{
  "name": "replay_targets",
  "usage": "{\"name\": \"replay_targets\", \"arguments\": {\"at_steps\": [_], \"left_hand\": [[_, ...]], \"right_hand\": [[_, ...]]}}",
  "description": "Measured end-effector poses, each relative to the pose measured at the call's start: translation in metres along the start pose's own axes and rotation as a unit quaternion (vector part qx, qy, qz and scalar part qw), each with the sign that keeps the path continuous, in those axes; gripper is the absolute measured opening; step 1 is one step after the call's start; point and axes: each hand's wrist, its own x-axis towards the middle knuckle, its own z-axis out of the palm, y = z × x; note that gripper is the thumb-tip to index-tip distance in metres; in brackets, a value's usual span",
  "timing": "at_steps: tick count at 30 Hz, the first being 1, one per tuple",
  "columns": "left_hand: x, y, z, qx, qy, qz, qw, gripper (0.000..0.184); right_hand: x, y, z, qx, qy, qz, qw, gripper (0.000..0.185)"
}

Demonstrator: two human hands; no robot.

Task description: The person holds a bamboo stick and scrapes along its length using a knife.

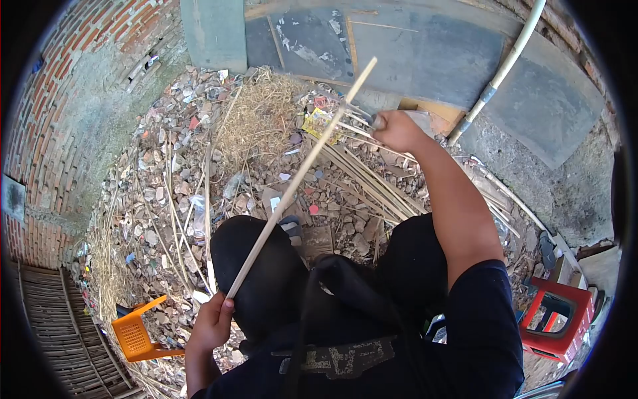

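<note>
My left hand (212, 322) is closed around the lower end of a long pale bamboo strip (287, 196). From there the strip slants up and to the right, passing over my left knee, its far end raised above the ground. My right hand (399, 131), arm stretched forward, is closed on the handle of a knife (363, 116). Its blade points left toward the upper part of the strip; whether the two touch I cannot tell. Below that hand, a bundle of split bamboo strips (369, 179) lies on the rubble.
Stones and litter cover the ground (345, 229). Dry straw (256, 120) is heaped ahead. An orange plastic stool (135, 336) lies at left, and a red stool (579, 319) stands at right. A brick wall (60, 126) and a white pipe (500, 70) border the space.
</note>
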Motion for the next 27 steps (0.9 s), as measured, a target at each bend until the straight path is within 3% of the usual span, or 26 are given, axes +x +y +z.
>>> {"name": "replay_targets", "arguments": {"at_steps": [1, 4, 9, 13, 17, 21, 27], "left_hand": [[-0.002, 0.009, -0.005, 0.026, -0.008, -0.010, 1.000, 0.040], [-0.003, 0.010, -0.013, -0.004, -0.038, -0.044, 0.998, 0.039], [-0.015, -0.011, -0.019, -0.051, -0.066, -0.062, 0.995, 0.042], [-0.030, -0.028, -0.019, -0.103, -0.091, -0.111, 0.984, 0.043], [-0.032, -0.016, -0.021, -0.149, -0.095, -0.137, 0.975, 0.042], [-0.030, -0.025, -0.017, -0.138, -0.088, -0.125, 0.978, 0.043], [-0.030, -0.026, -0.002, -0.103, -0.049, -0.075, 0.991, 0.042]], "right_hand": [[0.003, 0.005, 0.002, -0.011, 0.013, 0.034, 0.999, 0.032], [-0.003, -0.002, -0.001, -0.061, 0.008, 0.000, 0.998, 0.035], [-0.023, -0.037, -0.022, -0.127, -0.004, -0.153, 0.980, 0.024], [-0.002, 0.009, -0.001, -0.040, -0.004, -0.018, 0.999, 0.025], [-0.010, -0.016, -0.006, -0.096, 0.019, -0.027, 0.995, 0.024], [-0.022, -0.044, -0.014, -0.101, -0.023, -0.145, 0.984, 0.023], [-0.006, 0.015, -0.006, -0.002, 0.012, 0.002, 1.000, 0.025]]}}
